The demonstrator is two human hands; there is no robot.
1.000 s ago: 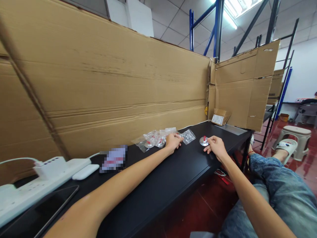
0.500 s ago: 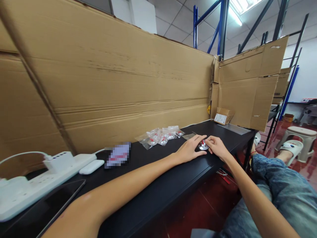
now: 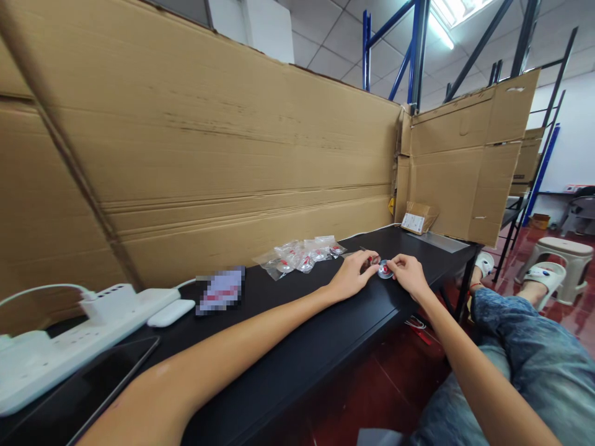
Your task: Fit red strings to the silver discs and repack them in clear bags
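Observation:
My right hand (image 3: 408,272) pinches the rim of a small, shiny round disc (image 3: 385,271) with a red centre, low over the black table. Close by on its left, my left hand (image 3: 356,274) curls its fingers and thumb about a small glossy piece (image 3: 370,261) with some red in it. Fingers cover part of that piece, so its kind is unclear. A gap separates the fingertips of the two hands. Behind my left hand lie several clear plastic bags (image 3: 304,255), each with a similar silvery and red round piece inside.
The black table (image 3: 297,353) runs along a cardboard wall (image 3: 242,142). On the left are a white power strip (image 3: 93,341), a white case (image 3: 171,313), a dark tablet (image 3: 88,396) and a blurred purple packet (image 3: 222,290). A small cardboard box (image 3: 417,218) sits at the far corner.
My left hand has drawn its spread fingers back from over the disc and curled them about a small glossy piece. The disc now shows more, with my right hand still at its rim.

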